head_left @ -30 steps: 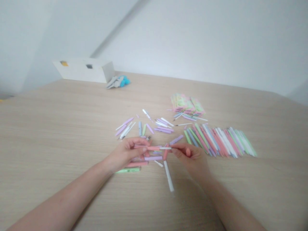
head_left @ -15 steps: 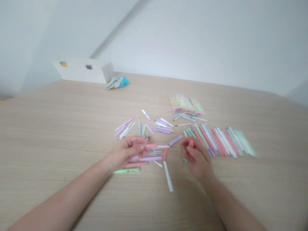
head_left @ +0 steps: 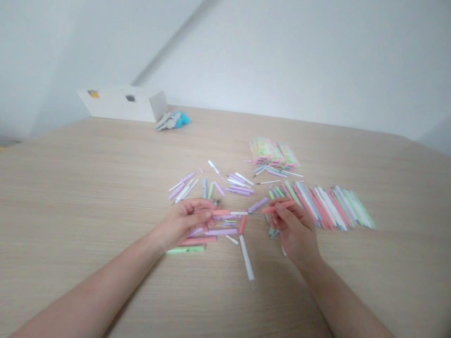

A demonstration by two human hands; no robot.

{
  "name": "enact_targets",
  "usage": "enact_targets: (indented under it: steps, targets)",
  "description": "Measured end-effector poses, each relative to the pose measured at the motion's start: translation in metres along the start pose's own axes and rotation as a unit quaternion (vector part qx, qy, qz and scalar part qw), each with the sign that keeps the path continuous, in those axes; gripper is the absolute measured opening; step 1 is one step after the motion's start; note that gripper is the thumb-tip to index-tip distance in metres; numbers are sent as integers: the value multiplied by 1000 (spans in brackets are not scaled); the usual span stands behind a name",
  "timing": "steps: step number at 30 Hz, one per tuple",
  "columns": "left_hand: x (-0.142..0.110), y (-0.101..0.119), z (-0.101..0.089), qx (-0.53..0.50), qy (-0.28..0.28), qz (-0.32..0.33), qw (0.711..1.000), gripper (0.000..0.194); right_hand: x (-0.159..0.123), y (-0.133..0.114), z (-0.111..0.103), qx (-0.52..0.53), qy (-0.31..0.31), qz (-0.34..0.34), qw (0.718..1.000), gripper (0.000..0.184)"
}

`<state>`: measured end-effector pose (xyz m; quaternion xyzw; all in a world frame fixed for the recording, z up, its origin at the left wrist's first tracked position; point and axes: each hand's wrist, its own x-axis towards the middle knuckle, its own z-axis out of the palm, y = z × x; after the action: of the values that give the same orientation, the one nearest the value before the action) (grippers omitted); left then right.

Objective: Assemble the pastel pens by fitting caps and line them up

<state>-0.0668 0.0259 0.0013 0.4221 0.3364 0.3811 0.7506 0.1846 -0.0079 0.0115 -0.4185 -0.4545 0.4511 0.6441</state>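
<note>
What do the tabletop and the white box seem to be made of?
The tabletop looks like wood or wood-look laminate, matte, from its pale tan streaked grain. The white box is probably matte cardboard, given its flat, thin-looking sides; plastic is possible.

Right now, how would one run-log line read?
left hand: coral barrel with white stem | right hand: coral piece | beside right hand: pen row

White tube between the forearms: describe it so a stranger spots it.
On the wooden table, look between left hand and right hand. The white tube lies below in view, longer than the short white piece, reaching closest to the wearer.
</note>
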Motion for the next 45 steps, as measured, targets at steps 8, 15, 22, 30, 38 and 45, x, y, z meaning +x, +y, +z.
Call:
enact_targets:
  steps: [8,15,22,30,38,45]
  targets:
    - [1,-2,-4,13,14,9,1000,19,-4,2,0,-51,-26,-18,998,8]
    - [2,-2,-4,15,8,19,1000,19,-5,3,-1,-81,-36,-11,996,11]
    - [0,-3,-5,12,18,3,1000,21,-6,0,3,-122,-44,-16,991,14]
    - [-2,-2,0,25,17,-20,999,23,-8,-2,8,-216,-90,-33,972,13]
    - [-5,-2,7,66,30,-39,997,26,-12,1,14,-266,-115,-13,957,15]
    - [-6,1,10,108,2,-7,994,25,-12,7,13,-251,-117,-1,961,19]
